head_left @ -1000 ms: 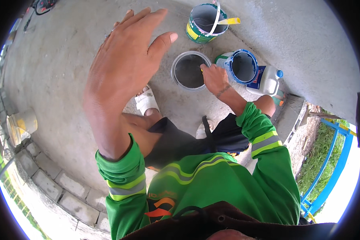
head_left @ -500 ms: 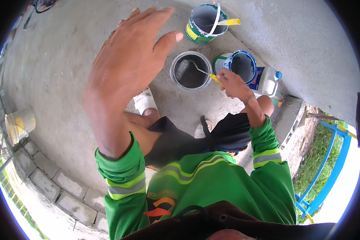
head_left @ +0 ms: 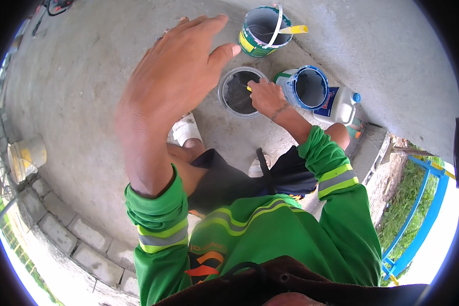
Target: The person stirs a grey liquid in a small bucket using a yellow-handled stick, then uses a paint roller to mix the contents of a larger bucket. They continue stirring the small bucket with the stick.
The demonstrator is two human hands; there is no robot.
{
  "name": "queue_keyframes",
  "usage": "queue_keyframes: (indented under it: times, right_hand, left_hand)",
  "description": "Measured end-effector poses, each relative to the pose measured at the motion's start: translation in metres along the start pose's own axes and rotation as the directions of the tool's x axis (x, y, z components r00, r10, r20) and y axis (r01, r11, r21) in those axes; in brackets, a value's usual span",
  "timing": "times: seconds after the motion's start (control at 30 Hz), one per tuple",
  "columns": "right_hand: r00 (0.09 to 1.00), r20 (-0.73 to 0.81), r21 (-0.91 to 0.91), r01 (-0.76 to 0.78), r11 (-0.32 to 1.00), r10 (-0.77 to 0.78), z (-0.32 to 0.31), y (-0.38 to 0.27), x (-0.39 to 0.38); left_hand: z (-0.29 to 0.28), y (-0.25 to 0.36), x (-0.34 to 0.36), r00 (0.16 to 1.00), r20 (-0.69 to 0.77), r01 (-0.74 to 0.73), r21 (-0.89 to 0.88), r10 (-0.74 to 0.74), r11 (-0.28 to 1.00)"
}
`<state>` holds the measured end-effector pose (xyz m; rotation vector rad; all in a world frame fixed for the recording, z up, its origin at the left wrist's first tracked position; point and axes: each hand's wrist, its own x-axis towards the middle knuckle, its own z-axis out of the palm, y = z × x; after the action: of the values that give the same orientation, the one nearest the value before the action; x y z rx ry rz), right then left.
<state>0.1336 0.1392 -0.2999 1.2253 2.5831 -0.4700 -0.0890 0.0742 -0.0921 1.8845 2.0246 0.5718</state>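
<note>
From where I stand, the round tub (head_left: pixel 221 93) sits upright on the concrete, its pale rim circling a dark grey, wet-looking mix, smeared and streaky on top. A yellow-handled tool (head_left: pixel 249 88) dips toward it, gripped by the right hand (head_left: pixel 268 97) over the tub's right side (only a stub of yellow peeks past the fingers, and I can't make out the working end). Just beside the tub stands a blue-rimmed pail (head_left: pixel 292 87), grey inside. Farther off, a green-and-yellow bucket (head_left: pixel 255 46) has its white handle up; the left hand (head_left: pixel 178 64), spread and holding nothing, points its thumb that way.
</note>
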Motion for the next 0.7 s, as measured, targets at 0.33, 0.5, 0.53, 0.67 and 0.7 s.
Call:
queue_keyframes:
  times: [0.33, 0.5, 0.53, 0.67, 0.7]
  right_hand:
    - [0.95, 0.311, -0.152, 0.023, 0.988, 0.026, 0.003, 0.004, 0.015]
    - [0.736, 0.649, 0.138, -0.362, 0.922, 0.192, -0.023, 0.033, 0.024]
    - [0.832, 0.521, 0.169, -0.321, 0.932, 0.192, -0.014, 0.037, 0.015]
    - [0.964, 0.167, 0.144, -0.231, 0.962, 0.207, 0.008, 0.015, -0.021]
    - [0.967, 0.137, 0.131, -0.233, 0.964, 0.215, 0.008, 0.008, -0.023]
  left_hand:
    - [-0.003, -0.004, -0.001, 1.0, 0.017, 0.015, 0.007, -0.015, 1.0]
    - [-0.005, -0.008, -0.005, 0.999, -0.002, 0.039, -0.001, -0.039, 0.999]
    - [-0.008, -0.006, -0.004, 0.999, 0.006, 0.053, 0.005, -0.053, 0.999]
    - [-0.009, -0.002, -0.007, 0.994, 0.036, 0.105, 0.019, -0.105, 0.994]
    - [-0.007, -0.005, -0.007, 0.997, 0.026, 0.078, 0.027, -0.078, 0.997]
